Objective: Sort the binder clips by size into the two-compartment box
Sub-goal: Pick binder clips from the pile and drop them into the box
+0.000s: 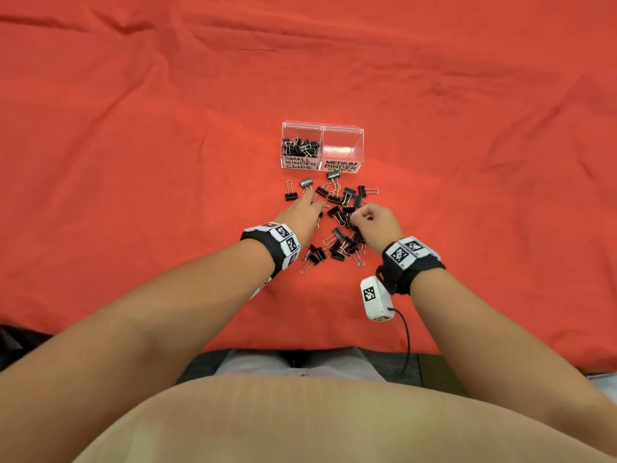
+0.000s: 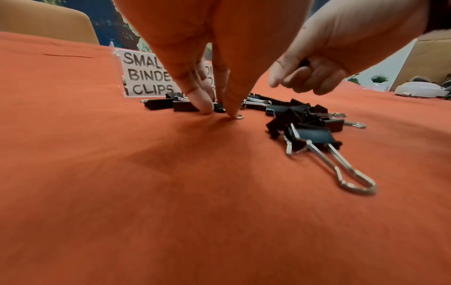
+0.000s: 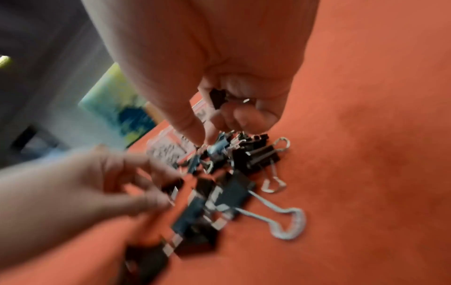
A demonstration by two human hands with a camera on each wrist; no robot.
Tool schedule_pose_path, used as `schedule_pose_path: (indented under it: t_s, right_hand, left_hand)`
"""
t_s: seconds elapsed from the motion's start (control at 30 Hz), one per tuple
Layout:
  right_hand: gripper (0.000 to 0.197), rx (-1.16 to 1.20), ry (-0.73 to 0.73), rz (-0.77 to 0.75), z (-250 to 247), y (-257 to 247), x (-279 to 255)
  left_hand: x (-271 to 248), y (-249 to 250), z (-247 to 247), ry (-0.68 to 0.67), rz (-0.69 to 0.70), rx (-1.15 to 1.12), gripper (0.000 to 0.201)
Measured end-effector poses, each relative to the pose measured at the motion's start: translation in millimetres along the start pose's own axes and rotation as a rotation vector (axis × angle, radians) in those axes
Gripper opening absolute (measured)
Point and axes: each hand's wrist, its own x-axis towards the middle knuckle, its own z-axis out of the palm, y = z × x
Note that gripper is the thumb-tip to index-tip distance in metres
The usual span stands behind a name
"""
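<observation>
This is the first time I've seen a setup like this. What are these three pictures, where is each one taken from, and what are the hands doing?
There is no machine here: a person works with two bare hands. The wide picture comes from a camera on the person's head, looking down. The other two come from cameras worn on the wrists, by the patterned bands, each looking along its own hand.

An orange cloth covers the surface. On it stands a clear box with two labelled sections. The small-clip section holds sorted clips, and the medium section looks empty. Loose binder clips lie scattered in front.

The left hand sets thumb and forefinger around a small clip on the cloth, but I cannot tell whether it grips it. The right hand is curled round a black clip.
</observation>
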Motion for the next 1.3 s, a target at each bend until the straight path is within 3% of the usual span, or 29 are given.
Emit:
schedule_pose_path:
  t_s: [0.17,0.27,0.47,0.7,0.83,0.93,1.03,1.1,1.2,1.3]
  right_hand:
    - [0.004,-0.246,-0.054,-0.115,16.3,3.5,-8.2]
    - [0.009,-0.289,-0.107,-0.163,19.9,-2.3,-8.4]
    - [0.006,-0.239,-0.026,-0.179,10.4,-26.3,7.8]
    - [0.016,-0.420,-0.093,-0.186,16.5,-43.1,25.8]
    - [0.011,-0.320,-0.111,-0.240,18.7,-38.6,20.4]
    - [0.009,-0.239,-0.141,-0.275,16.8,-32.4,10.2]
    - [0.010,-0.370,-0.288,-0.331,18.7,-22.5,-4.0]
    - [0.013,-0.484,-0.354,-0.335,22.8,-15.6,-9.4]
    - [0.012,-0.519,-0.303,-0.332,24.2,-12.0,-10.5]
    - [0.006,-0.449,-0.204,-0.305,18.3,-14.1,-9.3]
  left_hand:
    - [-6.8,-1.6,0.9,0.038,-0.024,-0.025,0.022]
    - [-12.0,-5.9,-1.0,0.047,-0.027,-0.130,0.020]
    - [-26.7,-15.0,2.5,0.079,-0.067,-0.432,0.018]
    - [-33.8,-31.1,-2.2,0.100,-0.288,-0.652,0.016]
    - [-35.5,-36.4,-8.5,0.065,-0.378,-0.757,0.034]
    - [-37.8,-29.7,-7.5,-0.008,-0.314,-0.686,0.033]
    - [-41.0,-19.1,3.2,-0.077,-0.221,-0.442,0.014]
    - [-43.7,-13.6,10.8,-0.108,-0.136,-0.285,0.013]
    - [-42.4,-9.5,15.7,-0.093,-0.106,-0.170,0.018]
    - [-39.1,-11.6,11.8,-0.037,-0.137,-0.211,0.017]
